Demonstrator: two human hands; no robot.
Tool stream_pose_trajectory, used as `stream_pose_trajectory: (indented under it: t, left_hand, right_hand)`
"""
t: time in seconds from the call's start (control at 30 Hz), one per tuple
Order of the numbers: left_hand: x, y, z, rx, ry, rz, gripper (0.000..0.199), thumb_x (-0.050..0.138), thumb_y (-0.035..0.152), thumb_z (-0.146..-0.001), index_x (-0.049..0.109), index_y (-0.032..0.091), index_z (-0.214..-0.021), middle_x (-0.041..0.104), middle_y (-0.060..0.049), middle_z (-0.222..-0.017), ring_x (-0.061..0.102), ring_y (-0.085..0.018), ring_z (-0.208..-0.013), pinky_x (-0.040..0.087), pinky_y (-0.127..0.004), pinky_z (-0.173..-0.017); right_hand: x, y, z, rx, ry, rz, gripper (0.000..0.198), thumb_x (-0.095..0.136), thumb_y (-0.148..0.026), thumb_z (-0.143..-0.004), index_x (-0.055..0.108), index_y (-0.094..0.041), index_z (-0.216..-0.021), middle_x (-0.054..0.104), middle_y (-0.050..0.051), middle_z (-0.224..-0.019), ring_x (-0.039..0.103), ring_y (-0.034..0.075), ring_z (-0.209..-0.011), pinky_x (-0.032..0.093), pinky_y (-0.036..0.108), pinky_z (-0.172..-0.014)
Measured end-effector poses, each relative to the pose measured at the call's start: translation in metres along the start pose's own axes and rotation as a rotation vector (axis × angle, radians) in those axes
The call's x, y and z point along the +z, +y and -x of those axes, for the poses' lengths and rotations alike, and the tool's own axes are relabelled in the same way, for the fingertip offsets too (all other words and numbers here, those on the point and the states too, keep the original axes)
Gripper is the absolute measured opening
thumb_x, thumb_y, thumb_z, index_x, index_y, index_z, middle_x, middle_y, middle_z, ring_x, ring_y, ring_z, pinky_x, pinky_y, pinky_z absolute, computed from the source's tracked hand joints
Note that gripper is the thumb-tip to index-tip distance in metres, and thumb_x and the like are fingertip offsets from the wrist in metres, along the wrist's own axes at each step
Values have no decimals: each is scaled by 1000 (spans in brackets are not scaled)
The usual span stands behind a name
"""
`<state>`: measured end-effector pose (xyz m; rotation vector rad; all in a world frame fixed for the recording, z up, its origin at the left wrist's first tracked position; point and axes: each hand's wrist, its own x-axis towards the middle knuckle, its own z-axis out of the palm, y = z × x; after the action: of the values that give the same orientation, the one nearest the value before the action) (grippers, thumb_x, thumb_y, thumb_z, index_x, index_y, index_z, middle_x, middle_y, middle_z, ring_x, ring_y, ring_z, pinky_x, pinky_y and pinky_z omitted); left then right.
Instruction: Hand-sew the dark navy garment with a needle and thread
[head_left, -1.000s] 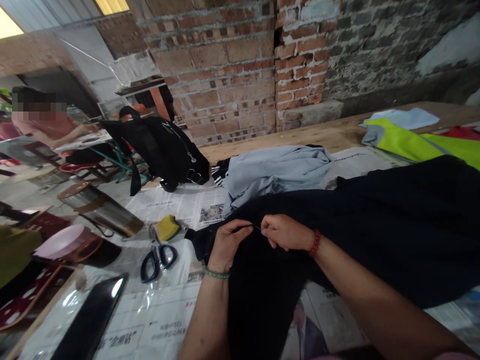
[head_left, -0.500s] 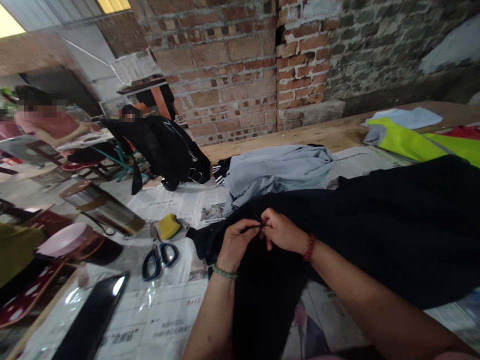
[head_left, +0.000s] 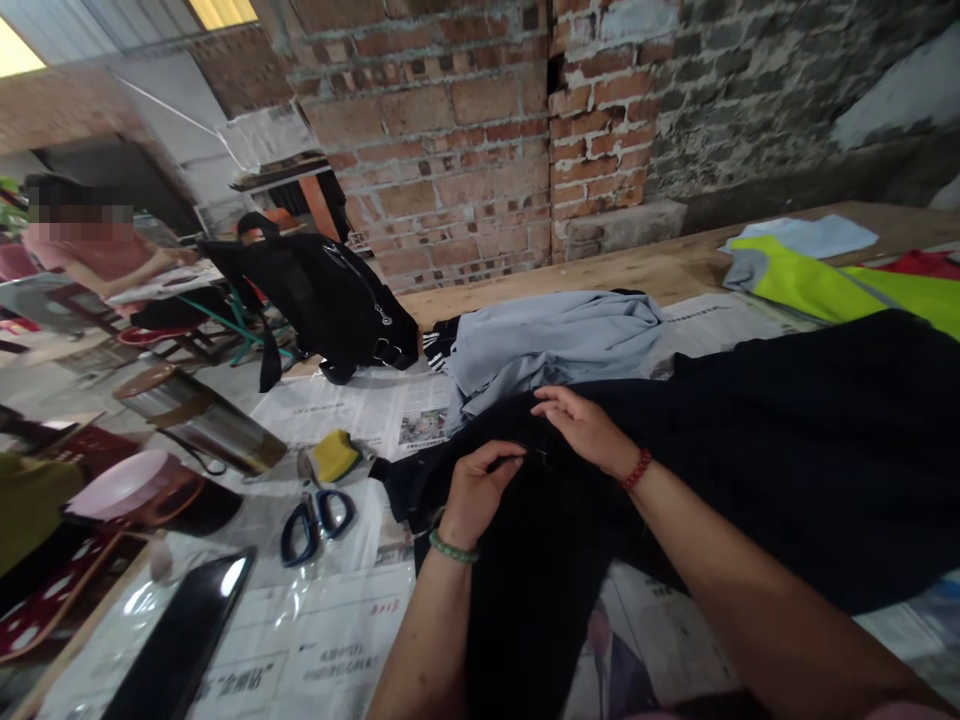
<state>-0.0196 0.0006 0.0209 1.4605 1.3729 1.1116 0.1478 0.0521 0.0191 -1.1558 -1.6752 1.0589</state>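
A dark navy, nearly black garment (head_left: pixel 780 440) is spread across the table under both of my hands. My left hand (head_left: pixel 484 485), with a green bead bracelet, pinches a bit of this cloth between thumb and forefinger. A thin, shiny, needle-like sliver (head_left: pixel 538 453) shows just right of those fingertips; whether it is stuck in the cloth I cannot tell. Slightly above and to the right, my right hand (head_left: pixel 589 430), with a red bead bracelet, is open over the garment, fingers stretched to the left. Any thread is too fine to make out.
Left of the garment lie blue-handled scissors (head_left: pixel 319 520), a yellow sponge (head_left: pixel 335 456) and a black phone (head_left: pixel 184 635) on newspaper. A steel flask (head_left: pixel 199 415), black bag (head_left: pixel 322 300), grey cloth (head_left: pixel 555 335) and yellow-green garment (head_left: pixel 810 280) lie around. A person (head_left: pixel 90 245) sits far left.
My right hand has let go of the pinch beside my left fingertips, moved up and right, and opened its fingers. My left hand has stayed nearly in place, still pinching.
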Motion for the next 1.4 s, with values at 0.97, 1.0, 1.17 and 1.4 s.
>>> stream_pose_trajectory:
  t: [0.97, 1.0, 1.17, 1.4]
  left_hand:
    - [4, -4, 0, 55, 119, -31, 10, 60, 22, -66, 67, 20, -73, 63, -1, -74, 56, -16, -73, 42, -26, -71]
    - [5, -5, 0, 34, 115, -9, 11, 60, 23, -65, 67, 20, -74, 63, 0, -74, 55, -15, -73, 42, -25, -71]
    - [8, -9, 1, -56, 76, 206, 19, 63, 25, -64, 64, 19, -82, 62, 0, -79, 55, -13, -71, 42, -24, -67]
    - [7, -7, 2, -114, 52, 376, 22, 65, 20, -62, 64, 18, -83, 60, 0, -79, 52, -11, -72, 40, -20, -66]
  right_hand:
    - [20, 2, 3, 303, -219, -562, 23, 65, -33, -60, 58, -14, -70, 52, -4, -61, 46, 7, -56, 36, 20, -55]
    - [21, 2, 3, 318, -198, -577, 22, 65, -33, -60, 57, -14, -70, 51, -4, -60, 45, 7, -54, 35, 19, -54]
    - [24, 0, 3, 338, -88, -672, 19, 62, -30, -61, 52, -14, -64, 51, -4, -60, 44, 6, -51, 34, 19, -51]
    - [30, -3, 6, 375, -5, -834, 20, 64, -29, -60, 50, -15, -61, 52, -4, -58, 43, 5, -49, 34, 19, -50]
